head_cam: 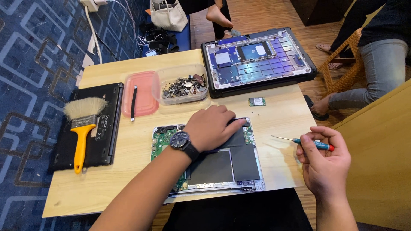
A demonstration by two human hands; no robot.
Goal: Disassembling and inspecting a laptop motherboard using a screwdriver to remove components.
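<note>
The opened laptop base [214,164] lies at the near edge of the wooden table [128,171], its green circuit board and 2 flat black battery panels facing up. The left hand [212,127], a dark wristwatch [180,140] on its wrist, rests palm down on the upper part of this base, fingers spread flat toward its far right corner; it presses on the surface and grasps nothing. Just right of the base, past the table's right edge, the right hand [323,160] is curled around a small screwdriver [306,142] with a blue and red handle, pinched between thumb and fingers, its thin shaft pointing left toward the base but not touching it.

Beyond the base, toward the far side, a small green circuit card [257,101] lies alone on the wood. Further back sits a second opened laptop shell [259,60], black-rimmed with a bluish inner plate. Left of that shell, and beyond the base, stands a clear plastic tub [182,84] of screws and small metal parts, touching a pink lid [141,94] with a short black strip on it. Well left of the base lies a black laptop cover [100,128], and on it a yellow-handled brush [83,124] with pale bristles. A white bag [168,16] stands on the floor beyond the table. To the far right of the base, a seated person's legs in grey jeans [376,72] show.
</note>
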